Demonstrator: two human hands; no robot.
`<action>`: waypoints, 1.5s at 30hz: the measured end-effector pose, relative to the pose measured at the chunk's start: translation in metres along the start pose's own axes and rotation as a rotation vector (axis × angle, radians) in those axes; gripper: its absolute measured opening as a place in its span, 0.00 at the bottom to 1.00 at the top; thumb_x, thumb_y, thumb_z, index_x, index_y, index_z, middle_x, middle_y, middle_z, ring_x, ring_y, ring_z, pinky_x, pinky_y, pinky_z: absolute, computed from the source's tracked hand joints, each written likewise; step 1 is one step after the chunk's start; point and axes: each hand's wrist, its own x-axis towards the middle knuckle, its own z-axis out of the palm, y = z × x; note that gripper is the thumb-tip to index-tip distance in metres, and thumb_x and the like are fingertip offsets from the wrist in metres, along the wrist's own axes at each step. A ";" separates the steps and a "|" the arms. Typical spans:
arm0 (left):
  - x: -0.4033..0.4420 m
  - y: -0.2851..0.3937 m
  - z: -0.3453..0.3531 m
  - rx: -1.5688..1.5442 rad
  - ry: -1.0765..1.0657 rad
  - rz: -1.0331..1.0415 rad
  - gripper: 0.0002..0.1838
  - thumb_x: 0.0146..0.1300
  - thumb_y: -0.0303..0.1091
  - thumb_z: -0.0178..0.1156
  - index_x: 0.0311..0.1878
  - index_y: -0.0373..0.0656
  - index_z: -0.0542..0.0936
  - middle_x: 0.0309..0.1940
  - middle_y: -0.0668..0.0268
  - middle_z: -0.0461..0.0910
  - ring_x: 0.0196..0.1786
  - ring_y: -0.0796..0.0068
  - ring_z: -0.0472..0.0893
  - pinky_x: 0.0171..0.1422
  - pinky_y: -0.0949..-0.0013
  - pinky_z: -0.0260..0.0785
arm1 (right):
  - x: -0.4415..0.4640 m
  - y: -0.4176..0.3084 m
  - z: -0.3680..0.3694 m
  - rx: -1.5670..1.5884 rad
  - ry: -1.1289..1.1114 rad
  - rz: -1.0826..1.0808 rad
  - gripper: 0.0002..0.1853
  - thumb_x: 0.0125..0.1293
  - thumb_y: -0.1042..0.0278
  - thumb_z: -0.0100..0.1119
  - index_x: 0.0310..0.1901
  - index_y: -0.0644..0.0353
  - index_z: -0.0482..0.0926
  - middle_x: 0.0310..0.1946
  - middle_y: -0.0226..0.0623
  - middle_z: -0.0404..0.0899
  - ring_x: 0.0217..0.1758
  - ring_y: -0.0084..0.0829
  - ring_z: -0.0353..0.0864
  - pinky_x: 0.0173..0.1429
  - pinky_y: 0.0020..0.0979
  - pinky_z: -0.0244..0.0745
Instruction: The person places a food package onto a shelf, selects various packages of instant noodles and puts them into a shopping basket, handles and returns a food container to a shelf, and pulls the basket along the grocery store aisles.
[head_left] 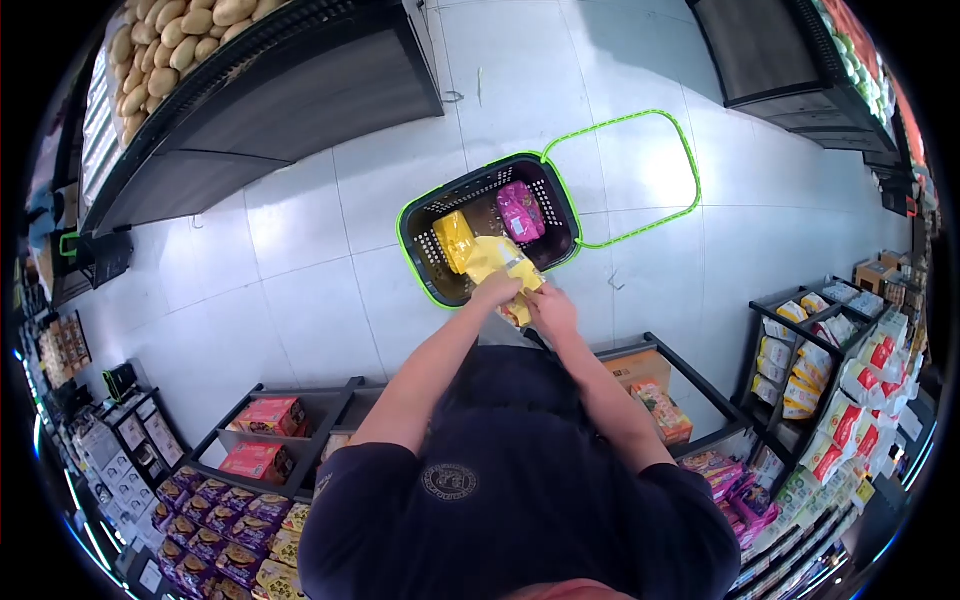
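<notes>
Over the near side of a black basket (412, 262) with a bright green rim, the left hand (497, 289) and the right hand (550, 306) are close together, both with fingers closed on a pale yellow packet (495, 256). The packet slants from far left to near right across the basket's near rim; whether it touches the rim cannot be told. Inside the basket, a deep yellow packet (453, 240) lies at the left and a magenta packet (520, 210) at the far right, apart from each other. The basket stands on the pale tiled floor (390, 190), its green handle (697, 172) swung out to the right. Near left, a shelf carries red boxes (256, 461) and purple packets (218, 533); near right lies an orange-pink box (661, 411). Potatoes (175, 48) are heaped on a stand at far left.
</notes>
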 end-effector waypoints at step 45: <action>-0.037 -0.143 -0.049 0.418 0.130 0.046 0.17 0.57 0.42 0.52 0.36 0.36 0.80 0.35 0.50 0.82 0.42 0.52 0.81 0.48 0.56 0.71 | -0.145 0.229 0.072 0.310 -0.414 0.779 0.18 0.61 0.55 0.51 0.45 0.58 0.81 0.44 0.50 0.81 0.50 0.49 0.79 0.55 0.42 0.72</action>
